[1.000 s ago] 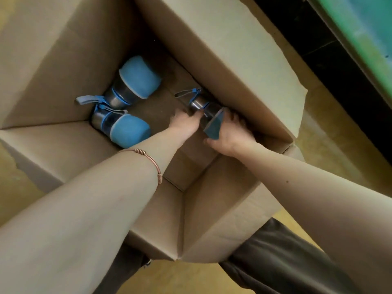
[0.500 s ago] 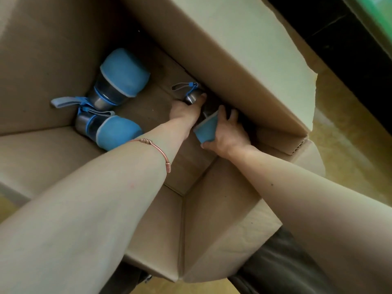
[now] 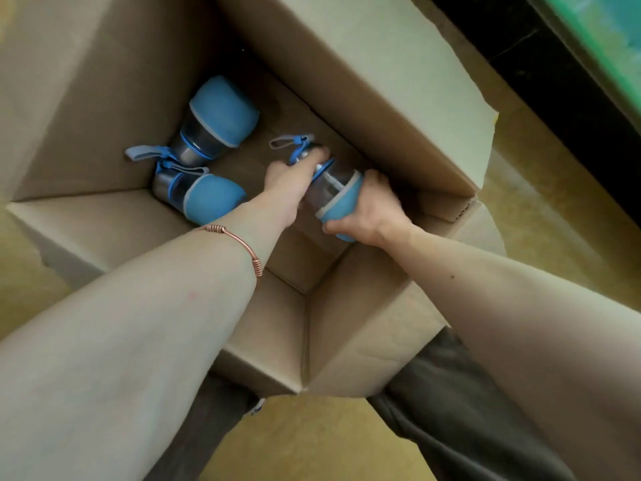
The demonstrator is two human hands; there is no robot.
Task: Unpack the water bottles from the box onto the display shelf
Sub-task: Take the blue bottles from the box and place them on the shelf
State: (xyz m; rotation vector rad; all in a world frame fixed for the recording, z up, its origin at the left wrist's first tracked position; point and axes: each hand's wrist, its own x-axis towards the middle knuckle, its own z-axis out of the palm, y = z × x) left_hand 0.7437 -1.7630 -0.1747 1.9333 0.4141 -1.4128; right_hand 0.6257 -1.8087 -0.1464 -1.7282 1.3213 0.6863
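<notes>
Both hands gripped one bottle (image 3: 331,184) low inside the box (image 3: 364,81) — left hand (image 3: 289,175) at its cap end, right hand (image 3: 373,210) round its blue base — likely to lift it level.

Inside the open box (image 3: 347,324), two bottles (image 3: 211,133) lie side by side at the left, touching. A third bottle (image 3: 329,189) lies to their right, near the right wall, held between the left hand (image 3: 288,175) and right hand (image 3: 371,210).
</notes>
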